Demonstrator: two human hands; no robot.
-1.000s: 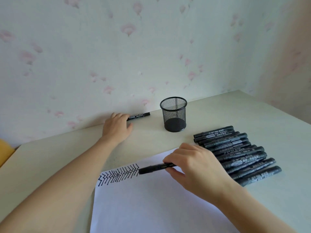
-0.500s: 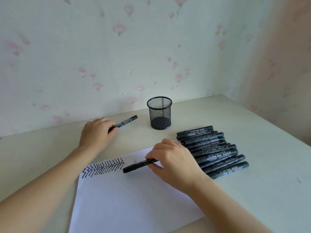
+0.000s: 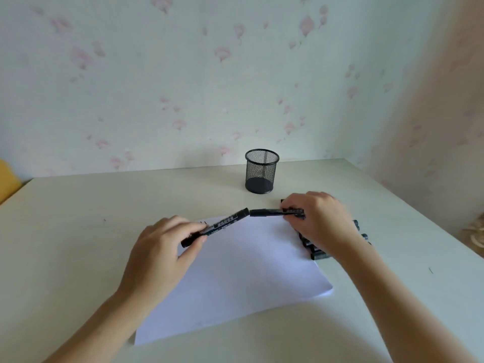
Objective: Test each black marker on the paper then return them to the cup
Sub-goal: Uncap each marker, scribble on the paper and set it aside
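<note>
A white sheet of paper (image 3: 243, 273) lies on the pale table (image 3: 78, 231) in front of me. My left hand (image 3: 162, 252) grips a black marker (image 3: 222, 224) over the paper's far left corner, tilted up to the right. My right hand (image 3: 319, 221) pinches a second black marker (image 3: 267, 212), held level and pointing left, its end almost touching the first marker's upper end. A row of black markers (image 3: 318, 254) lies under and behind my right hand, mostly hidden. The black mesh cup (image 3: 261, 171) stands empty beyond both hands. My left hand covers the ink marks on the paper.
A flowered wall runs behind the table and along its right side. A yellow object (image 3: 7, 179) shows at the far left edge. Something pale and woven (image 3: 475, 234) sits off the table's right edge.
My left hand has brought its marker from near the wall to above the paper. My right hand has lifted its marker toward the pile side. The two markers now nearly meet end to end.
</note>
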